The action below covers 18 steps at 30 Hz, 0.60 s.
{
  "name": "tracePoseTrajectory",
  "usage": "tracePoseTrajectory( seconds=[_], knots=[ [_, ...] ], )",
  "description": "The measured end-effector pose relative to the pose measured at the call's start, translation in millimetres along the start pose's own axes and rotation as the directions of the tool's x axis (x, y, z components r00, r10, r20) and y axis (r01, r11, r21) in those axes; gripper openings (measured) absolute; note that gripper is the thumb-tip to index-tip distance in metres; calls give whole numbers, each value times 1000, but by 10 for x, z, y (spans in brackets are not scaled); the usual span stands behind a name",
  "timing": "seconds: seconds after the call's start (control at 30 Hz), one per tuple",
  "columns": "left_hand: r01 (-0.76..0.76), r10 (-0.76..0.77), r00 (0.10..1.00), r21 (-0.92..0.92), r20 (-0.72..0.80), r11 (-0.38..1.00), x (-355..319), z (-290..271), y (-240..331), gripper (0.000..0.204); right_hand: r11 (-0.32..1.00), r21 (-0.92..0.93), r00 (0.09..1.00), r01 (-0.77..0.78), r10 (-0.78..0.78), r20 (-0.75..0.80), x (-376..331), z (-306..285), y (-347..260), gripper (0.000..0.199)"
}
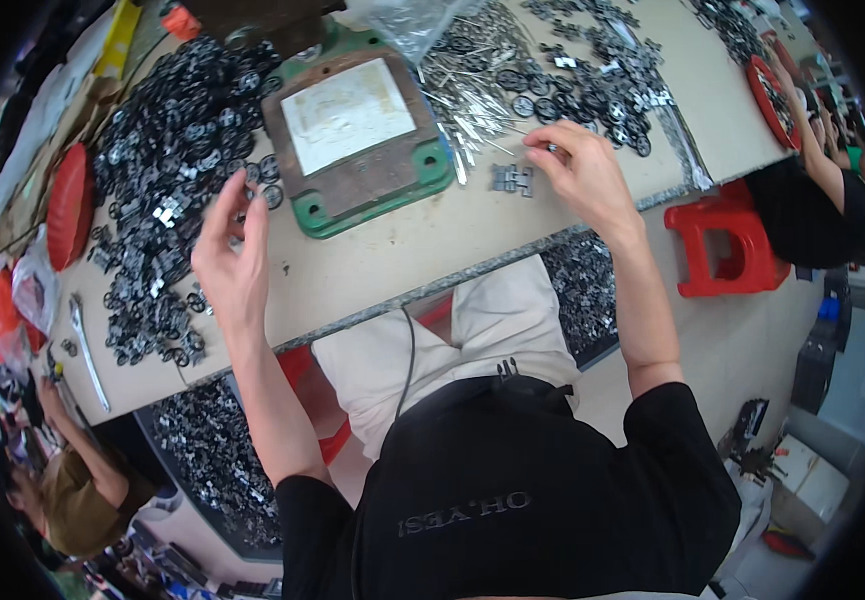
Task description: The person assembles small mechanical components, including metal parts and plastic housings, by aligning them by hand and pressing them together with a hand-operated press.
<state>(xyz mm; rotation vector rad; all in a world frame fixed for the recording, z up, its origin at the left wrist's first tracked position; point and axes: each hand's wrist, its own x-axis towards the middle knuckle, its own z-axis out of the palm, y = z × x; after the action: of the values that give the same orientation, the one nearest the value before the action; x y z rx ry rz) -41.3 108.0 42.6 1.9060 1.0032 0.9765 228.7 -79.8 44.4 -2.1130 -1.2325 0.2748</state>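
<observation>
My left hand (233, 245) is raised at the left of a green-edged press base (363, 185), thumb and forefinger apart, with nothing plainly held. Beside its fingertips are a few small black wheels (273, 195), at the edge of a large heap of black wheels and parts (193, 110). My right hand (588, 175) pinches a small shiny metal piece (553, 148) whose full shape the fingers hide. Just left of that hand, small grey plastic chassis parts (513, 180) lie on the table. Loose metal pins (473, 80) are piled beyond it, next to more black wheels (543, 105).
A white plate (348, 110) covers part of the press base. At the left are a red basket (71, 205) and a wrench (88, 350). Bins of dark parts (583, 290) stand below the table edge. A red stool (723, 245) and co-workers (83, 490) are at the sides.
</observation>
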Motion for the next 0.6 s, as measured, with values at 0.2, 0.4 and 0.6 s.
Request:
tracePoseTrajectory(
  seconds=[0.2,0.4,0.6],
  knots=[
    [541,-96,831,-757,548,367,-605,312,17,38,995,-84,996,62,-56,75,238,180,48,13],
    [645,-69,764,-756,642,113,-750,574,41,40,920,-292,958,261,-209,197,300,196,-46,7],
    [664,-78,748,-742,659,92,-787,640,44,44,948,263,976,178,-203,72,-41,126,-455,10]
  ],
)
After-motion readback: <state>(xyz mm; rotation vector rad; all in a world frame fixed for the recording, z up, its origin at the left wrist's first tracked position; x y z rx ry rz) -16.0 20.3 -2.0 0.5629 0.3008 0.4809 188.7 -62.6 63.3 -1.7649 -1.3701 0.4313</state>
